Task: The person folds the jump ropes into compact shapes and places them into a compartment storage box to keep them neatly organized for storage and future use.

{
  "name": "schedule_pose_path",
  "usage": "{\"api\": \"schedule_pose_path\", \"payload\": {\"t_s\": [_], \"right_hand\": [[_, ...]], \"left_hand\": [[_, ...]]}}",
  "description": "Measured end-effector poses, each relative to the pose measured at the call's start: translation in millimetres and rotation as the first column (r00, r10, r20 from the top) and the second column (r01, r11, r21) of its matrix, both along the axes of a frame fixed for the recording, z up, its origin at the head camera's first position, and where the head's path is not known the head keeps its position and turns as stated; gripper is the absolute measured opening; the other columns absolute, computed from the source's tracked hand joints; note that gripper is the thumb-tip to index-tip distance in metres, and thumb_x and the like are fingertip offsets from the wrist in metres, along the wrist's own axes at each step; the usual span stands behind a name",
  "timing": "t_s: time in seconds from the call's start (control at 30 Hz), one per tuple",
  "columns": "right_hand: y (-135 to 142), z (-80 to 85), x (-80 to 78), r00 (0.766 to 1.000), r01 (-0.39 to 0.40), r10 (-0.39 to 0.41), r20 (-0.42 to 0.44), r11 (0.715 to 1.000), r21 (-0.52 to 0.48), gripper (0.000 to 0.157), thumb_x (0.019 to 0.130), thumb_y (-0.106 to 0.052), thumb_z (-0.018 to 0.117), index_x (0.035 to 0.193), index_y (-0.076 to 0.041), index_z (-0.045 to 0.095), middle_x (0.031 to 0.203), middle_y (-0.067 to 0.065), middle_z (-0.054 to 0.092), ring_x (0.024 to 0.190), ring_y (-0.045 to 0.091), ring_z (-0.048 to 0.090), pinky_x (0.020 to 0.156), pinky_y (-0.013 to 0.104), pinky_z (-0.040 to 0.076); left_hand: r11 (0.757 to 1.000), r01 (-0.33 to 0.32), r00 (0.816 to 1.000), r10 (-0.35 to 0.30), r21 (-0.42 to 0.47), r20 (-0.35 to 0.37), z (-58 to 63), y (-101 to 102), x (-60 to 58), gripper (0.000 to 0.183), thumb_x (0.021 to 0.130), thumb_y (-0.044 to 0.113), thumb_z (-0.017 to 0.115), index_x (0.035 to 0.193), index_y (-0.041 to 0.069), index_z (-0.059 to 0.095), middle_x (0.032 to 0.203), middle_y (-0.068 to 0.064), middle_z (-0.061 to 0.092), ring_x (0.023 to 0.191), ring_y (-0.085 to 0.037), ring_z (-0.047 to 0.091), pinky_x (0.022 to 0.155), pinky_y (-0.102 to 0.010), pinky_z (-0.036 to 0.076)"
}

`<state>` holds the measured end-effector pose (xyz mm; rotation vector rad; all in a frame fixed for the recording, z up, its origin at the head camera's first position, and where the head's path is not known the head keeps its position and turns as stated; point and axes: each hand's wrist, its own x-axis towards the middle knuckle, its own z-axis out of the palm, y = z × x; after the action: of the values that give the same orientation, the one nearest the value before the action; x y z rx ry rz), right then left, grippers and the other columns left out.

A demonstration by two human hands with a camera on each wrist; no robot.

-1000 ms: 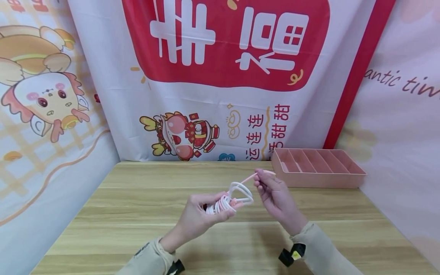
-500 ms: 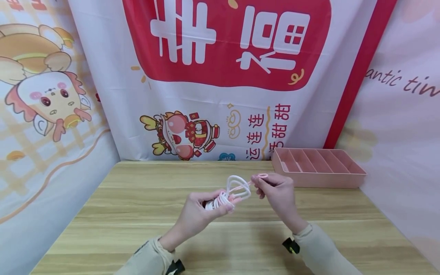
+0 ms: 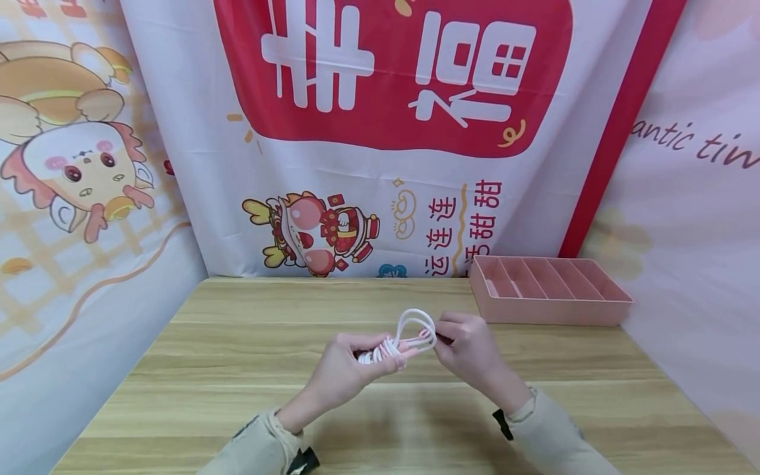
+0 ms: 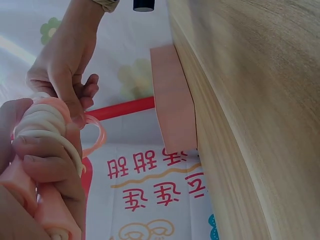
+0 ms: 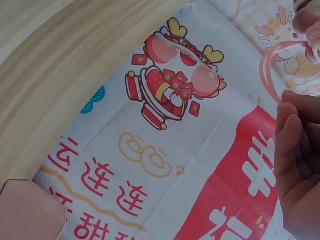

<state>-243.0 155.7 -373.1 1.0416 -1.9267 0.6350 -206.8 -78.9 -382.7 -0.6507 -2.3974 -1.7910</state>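
Note:
My left hand [image 3: 344,373] grips a bundled jump rope [image 3: 380,351] above the table. In the left wrist view, two pink handles [image 4: 56,212] lie side by side in that hand, and white cord [image 4: 47,120] winds around them in several turns. White loops [image 3: 415,321] stick out of the bundle toward the right. Close beside these loops, my right hand [image 3: 475,353] pinches the rope's pink stretch, its fingertips partly hidden in the head view. A pink loop [image 5: 267,70] curves between the two hands in the right wrist view.
A pink divided box [image 3: 552,311] stands at the table's back right, its compartments facing up. The wooden table [image 3: 237,369] ends at a printed cloth [image 3: 350,165] behind it. More printed cloth hangs along both sides.
My right hand has turned over and come in closer to the bundle, bringing the pink cord back to the white loops. The left hand keeps its hold nearly in place.

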Motion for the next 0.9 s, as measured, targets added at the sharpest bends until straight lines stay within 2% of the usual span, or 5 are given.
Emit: {"api": "schedule_pose_path", "payload": {"t_s": [0.13, 0.4, 0.57, 0.73, 0.9], "right_hand": [[-0.4, -0.4, 0.4, 1.0, -0.006, 0.006, 0.011, 1.0, 0.017, 0.016, 0.067, 0.008, 0.079, 0.069, -0.006, 0.071, 0.064, -0.004, 0.057, 0.053, 0.002, 0.047, 0.046, 0.013, 0.041], [-0.7, 1.4, 0.3, 0.985, -0.08, 0.089, 0.146, 0.994, -0.069, 0.018, 0.069, 0.01, 0.082, 0.079, -0.004, 0.076, 0.067, -0.004, 0.06, 0.054, 0.003, 0.048, 0.047, 0.014, 0.042], [-1.1, 4.5, 3.1, 0.955, -0.092, 0.118, 0.272, 0.99, -0.105, 0.016, 0.075, 0.006, 0.081, 0.083, -0.007, 0.077, 0.068, -0.008, 0.06, 0.055, 0.004, 0.049, 0.047, 0.017, 0.043], [0.2, 4.9, 2.4, 0.905, -0.118, 0.164, 0.392, 0.983, -0.139, 0.017, 0.078, 0.003, 0.081, 0.086, -0.01, 0.075, 0.072, -0.01, 0.06, 0.057, 0.007, 0.052, 0.047, 0.023, 0.048], [1.3, 4.0, -0.1, 0.88, -0.154, 0.213, 0.425, 0.974, -0.168, 0.019, 0.081, 0.005, 0.078, 0.092, -0.01, 0.075, 0.078, -0.007, 0.064, 0.06, 0.009, 0.056, 0.047, 0.026, 0.05]], "left_hand": [[1.0, -0.014, 1.0, 0.014, -0.016, 0.021, 1.2, -0.5, 1.1, 0.045, 0.077, 0.035, 0.085, 0.115, 0.012, 0.074, 0.094, 0.002, 0.073, 0.072, -0.013, 0.064, 0.055, -0.027, 0.054], [1.0, -0.027, 0.999, 0.027, 0.008, 0.043, 1.8, -2.2, -0.7, 0.043, 0.078, 0.035, 0.085, 0.113, 0.012, 0.075, 0.089, 0.003, 0.073, 0.07, -0.014, 0.065, 0.053, -0.027, 0.053], [0.999, -0.038, 0.998, 0.037, 0.014, 0.055, 1.3, -3.3, -2.5, 0.044, 0.078, 0.035, 0.085, 0.113, 0.011, 0.074, 0.086, 0.004, 0.074, 0.068, -0.015, 0.066, 0.05, -0.026, 0.051], [0.998, -0.061, 0.997, 0.062, -0.005, 0.051, 1.5, -4.7, -3.8, 0.046, 0.078, 0.038, 0.085, 0.113, 0.01, 0.075, 0.084, 0.004, 0.073, 0.066, -0.015, 0.065, 0.048, -0.026, 0.051], [0.997, -0.079, 0.995, 0.079, -0.008, 0.057, 3.4, -6.2, -4.5, 0.045, 0.077, 0.04, 0.084, 0.11, 0.011, 0.076, 0.081, 0.004, 0.073, 0.064, -0.015, 0.064, 0.048, -0.026, 0.05]]}}
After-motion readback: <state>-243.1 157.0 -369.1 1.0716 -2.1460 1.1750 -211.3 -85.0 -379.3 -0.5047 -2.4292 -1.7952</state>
